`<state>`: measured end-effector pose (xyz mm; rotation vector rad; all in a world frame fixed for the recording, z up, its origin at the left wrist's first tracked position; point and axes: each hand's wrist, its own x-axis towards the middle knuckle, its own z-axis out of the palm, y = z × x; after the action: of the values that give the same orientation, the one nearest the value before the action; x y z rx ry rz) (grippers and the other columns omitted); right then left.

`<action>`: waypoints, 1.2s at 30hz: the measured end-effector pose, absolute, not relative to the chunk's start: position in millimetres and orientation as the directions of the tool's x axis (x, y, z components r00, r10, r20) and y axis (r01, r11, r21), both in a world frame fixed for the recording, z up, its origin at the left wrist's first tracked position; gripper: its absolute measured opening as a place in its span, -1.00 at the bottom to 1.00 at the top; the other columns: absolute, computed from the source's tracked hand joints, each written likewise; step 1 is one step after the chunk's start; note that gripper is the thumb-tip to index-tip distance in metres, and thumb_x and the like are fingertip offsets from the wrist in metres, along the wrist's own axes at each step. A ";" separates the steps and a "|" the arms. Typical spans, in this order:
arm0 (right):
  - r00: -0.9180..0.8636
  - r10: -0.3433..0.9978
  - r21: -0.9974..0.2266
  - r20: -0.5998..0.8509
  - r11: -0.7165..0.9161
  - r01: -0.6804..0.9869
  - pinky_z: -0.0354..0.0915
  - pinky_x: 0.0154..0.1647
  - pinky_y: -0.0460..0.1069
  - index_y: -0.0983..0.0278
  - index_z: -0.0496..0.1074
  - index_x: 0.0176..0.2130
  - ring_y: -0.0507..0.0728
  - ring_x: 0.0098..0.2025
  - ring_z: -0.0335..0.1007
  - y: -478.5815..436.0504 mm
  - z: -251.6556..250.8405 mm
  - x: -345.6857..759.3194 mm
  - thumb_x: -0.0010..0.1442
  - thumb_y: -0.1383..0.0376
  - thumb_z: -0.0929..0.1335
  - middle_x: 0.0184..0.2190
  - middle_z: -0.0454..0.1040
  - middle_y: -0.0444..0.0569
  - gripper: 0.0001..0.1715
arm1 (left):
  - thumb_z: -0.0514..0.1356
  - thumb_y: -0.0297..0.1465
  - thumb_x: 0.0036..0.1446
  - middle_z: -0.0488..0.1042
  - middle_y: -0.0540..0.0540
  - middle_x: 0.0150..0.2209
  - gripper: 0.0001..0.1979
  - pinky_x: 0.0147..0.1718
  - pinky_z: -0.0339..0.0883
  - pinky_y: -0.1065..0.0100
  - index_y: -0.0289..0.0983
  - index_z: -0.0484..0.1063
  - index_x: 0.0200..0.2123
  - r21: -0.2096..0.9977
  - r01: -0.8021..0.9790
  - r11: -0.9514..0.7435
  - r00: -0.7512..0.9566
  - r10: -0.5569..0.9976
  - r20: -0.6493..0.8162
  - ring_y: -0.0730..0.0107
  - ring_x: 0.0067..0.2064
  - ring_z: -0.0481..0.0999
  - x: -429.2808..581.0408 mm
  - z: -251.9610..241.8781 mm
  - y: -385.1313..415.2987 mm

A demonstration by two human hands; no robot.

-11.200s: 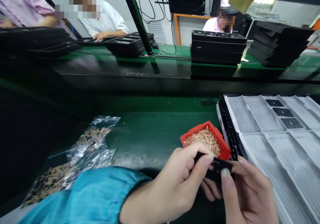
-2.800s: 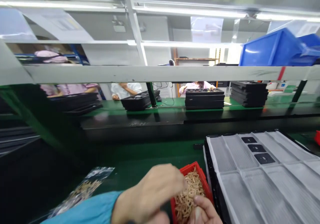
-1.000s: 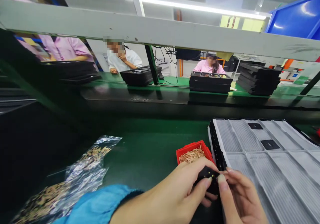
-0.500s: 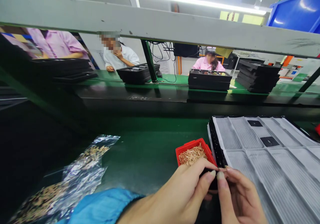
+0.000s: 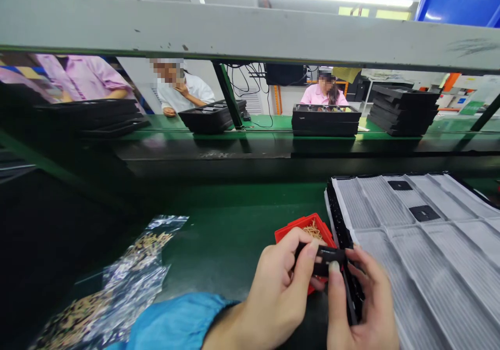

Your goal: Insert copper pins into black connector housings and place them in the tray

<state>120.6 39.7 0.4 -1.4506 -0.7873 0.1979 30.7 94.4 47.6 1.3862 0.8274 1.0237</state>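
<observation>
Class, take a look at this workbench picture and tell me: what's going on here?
A person holds a small black part with both hands, the left hand pinching one end and the right hand the other. Behind it a red box of thin tan pins sits on the green bench, beside a white ridged tray holding two black pieces. A clear bag of pins lies to the left.

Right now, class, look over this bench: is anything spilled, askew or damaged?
Nothing stands out. The left hand and right hand hold a small black part by the red box; the bag lies crumpled, nothing visibly spilled.
</observation>
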 end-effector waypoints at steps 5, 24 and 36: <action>0.726 0.677 -0.980 0.121 0.200 -0.024 0.60 -0.18 -0.04 0.12 0.42 0.20 0.18 0.06 0.59 31.9 5.0 107.3 0.37 0.01 0.46 0.05 0.60 0.03 -0.49 | 0.33 0.14 0.28 0.50 -0.01 -0.47 -0.43 -0.53 0.52 0.57 -0.30 0.45 -0.35 0.989 -0.144 0.047 0.384 0.923 0.012 0.51 -0.48 0.48 33.9 52.1 92.9; 0.824 0.434 -0.920 0.364 0.304 0.247 0.54 -0.17 -0.22 0.15 0.63 -0.16 0.00 -0.31 0.73 28.7 12.0 116.4 0.28 0.21 0.55 -0.32 0.76 -0.15 -0.88 | 0.12 0.02 0.48 0.56 -0.05 -0.49 -0.57 -0.62 0.48 0.46 -0.20 0.47 -0.25 0.990 0.091 -0.104 0.414 0.908 0.057 0.31 -0.58 0.63 20.5 51.2 73.9; 0.355 0.548 -0.649 0.757 0.568 0.507 0.55 -0.32 -0.17 0.19 0.40 -0.13 -0.01 -0.33 0.60 27.7 2.5 151.2 0.58 0.24 0.27 -0.35 0.56 -0.13 -0.82 | -0.04 -0.46 0.59 0.63 0.05 -0.46 -0.69 -0.54 0.41 0.44 -0.27 0.48 -0.16 0.328 0.218 -0.919 0.540 0.393 0.744 0.47 -0.56 0.59 2.1 73.5 73.7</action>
<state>151.2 27.7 2.5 -1.0437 -1.2752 0.0340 2.1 73.7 73.5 2.5805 0.5187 1.3209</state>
